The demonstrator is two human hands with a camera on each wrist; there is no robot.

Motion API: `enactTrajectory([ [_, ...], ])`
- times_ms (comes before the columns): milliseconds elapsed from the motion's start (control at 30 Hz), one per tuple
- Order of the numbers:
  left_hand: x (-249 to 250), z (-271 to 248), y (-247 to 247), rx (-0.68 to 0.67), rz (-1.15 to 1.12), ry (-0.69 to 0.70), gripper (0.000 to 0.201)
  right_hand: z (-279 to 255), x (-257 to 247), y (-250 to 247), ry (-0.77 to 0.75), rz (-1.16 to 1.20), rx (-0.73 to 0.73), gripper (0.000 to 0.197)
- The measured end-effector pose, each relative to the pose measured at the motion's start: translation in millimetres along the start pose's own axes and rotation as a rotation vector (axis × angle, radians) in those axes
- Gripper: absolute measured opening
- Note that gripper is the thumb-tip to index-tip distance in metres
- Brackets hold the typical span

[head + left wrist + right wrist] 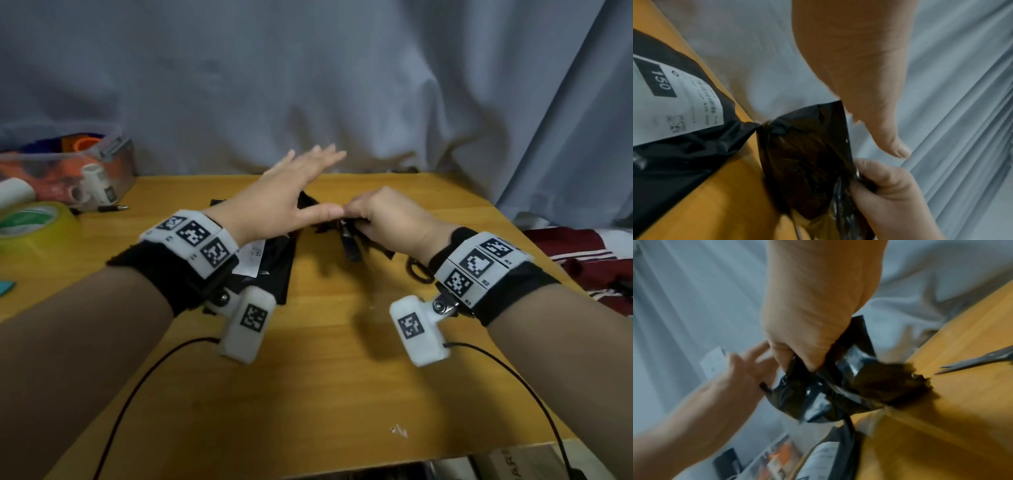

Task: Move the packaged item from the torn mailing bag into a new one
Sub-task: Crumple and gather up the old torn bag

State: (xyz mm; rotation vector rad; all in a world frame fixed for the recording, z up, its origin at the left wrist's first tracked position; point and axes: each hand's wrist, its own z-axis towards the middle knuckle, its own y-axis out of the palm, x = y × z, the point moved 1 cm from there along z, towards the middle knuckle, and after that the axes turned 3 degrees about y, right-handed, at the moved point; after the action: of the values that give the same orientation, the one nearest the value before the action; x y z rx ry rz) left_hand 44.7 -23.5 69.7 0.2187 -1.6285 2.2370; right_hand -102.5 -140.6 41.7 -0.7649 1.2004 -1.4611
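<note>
A black mailing bag (pixel 270 263) with a white shipping label (pixel 674 97) lies flat on the wooden table (pixel 325 359), partly under my left wrist. My right hand (pixel 376 216) grips a crumpled piece of black plastic bag (pixel 828 394) with ragged edges, lifted just off the table. It also shows in the left wrist view as the black plastic (pixel 807 162). My left hand (pixel 294 185) hovers beside it with fingers straight and spread, the thumb (pixel 890 142) close to the right hand's fingers. What is inside the plastic is hidden.
Scissors (pixel 419 270) lie by my right wrist. At the back left stand a clear plastic box (pixel 68 164) of supplies, a yellow tape roll (pixel 30 222) and a pen (pixel 113 208). A grey curtain (pixel 342 85) hangs behind; red-and-white cloth (pixel 582 253) lies off the right edge.
</note>
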Motion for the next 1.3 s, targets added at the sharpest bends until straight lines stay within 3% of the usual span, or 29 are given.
enactTrajectory([
  [100, -5.0, -11.2, -4.7, -0.171, -0.339, -0.244, 0.054, 2.8, -23.3, -10.5, -0.081, 0.194, 0.186, 0.038],
  [200, -9.6, -28.0, 4.7, -0.174, -0.736, -0.416, 0.064, 2.5, -37.3, -14.6, 0.102, 0.483, 0.331, 0.04],
  [333, -4.6, -41.6, 14.8, -0.084, -0.98, -0.438, 0.079, 0.4, -59.1, -12.3, 0.259, 0.826, 0.317, 0.039],
  [467, -3.0, -46.4, 18.4, 0.063, -1.158, -0.431, 0.066, 2.6, -72.6, -2.9, 0.284, 1.087, 0.331, 0.039],
  [600, 5.9, -49.5, 14.6, 0.181, -1.095, -0.382, 0.023, 6.1, -77.3, 12.5, 0.245, 1.141, 0.41, 0.049],
  [667, 7.5, -50.7, 13.1, 0.241, -0.981, -0.409, 0.014, 6.4, -80.0, 16.3, 0.274, 1.159, 0.43, 0.051],
  [833, -1.6, -52.8, 12.2, 0.403, -0.814, -0.492, 0.027, 1.8, -85.3, 10.2, 0.337, 1.06, 0.395, 0.031],
  [933, -2.7, -58.2, 8.2, 0.449, -0.942, -0.471, 0.027, -2.5, -89.8, 10.0, 0.385, 1.0, 0.322, 0.021],
  [1033, 3.4, -61.5, 7.3, 0.54, -1.176, -0.383, 0.026, -9.8, -92.9, 20.2, 0.536, 1.149, 0.249, 0.078],
  [1067, 7.1, -62.4, 7.7, 0.601, -1.253, -0.36, 0.025, -13.0, -93.2, 25.8, 0.586, 1.237, 0.193, 0.088],
  [1133, 12.4, -64.4, 10.3, 0.695, -1.336, -0.346, 0.026, -21.1, -99.0, 33.1, 0.628, 1.44, 0.079, 0.082],
  [1200, 13.2, -67.2, 12.7, 0.691, -1.252, -0.356, 0.028, -26.7, -104.3, 31.7, 0.603, 1.599, 0.103, 0.066],
  [1300, 8.1, -72.8, 15.1, 0.584, -0.786, -0.39, 0.035, -30.1, -107.3, 23.4, 0.571, 1.583, 0.237, 0.05],
])
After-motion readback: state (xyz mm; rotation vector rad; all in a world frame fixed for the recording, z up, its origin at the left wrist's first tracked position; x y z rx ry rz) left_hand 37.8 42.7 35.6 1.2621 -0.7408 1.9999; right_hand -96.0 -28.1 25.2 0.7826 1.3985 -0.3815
